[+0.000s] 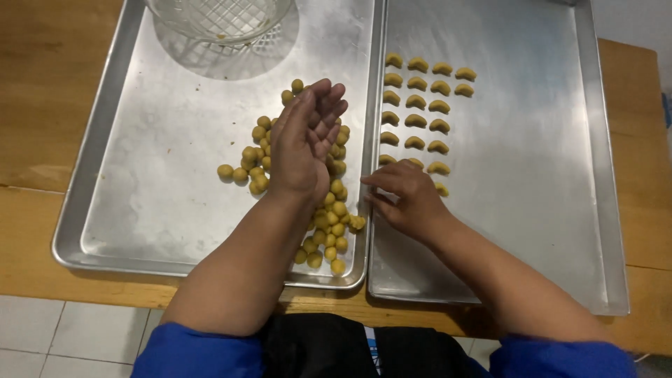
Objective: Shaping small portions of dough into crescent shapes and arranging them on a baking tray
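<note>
Right hand by sideways crescents.

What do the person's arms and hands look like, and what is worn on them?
Both forearms are bare. Bright blue sleeves are pushed up near the elbows. The left hand and the right hand wear no gloves, and no rings, watch or bracelets are visible. A dark garment shows between the sleeves.

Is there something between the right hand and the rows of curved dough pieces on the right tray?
Nothing visible. The right hand rests on the right tray just below the curved dough pieces, its fingers beside the lowest row. The left hand is raised over the dough balls on the left tray.
</note>
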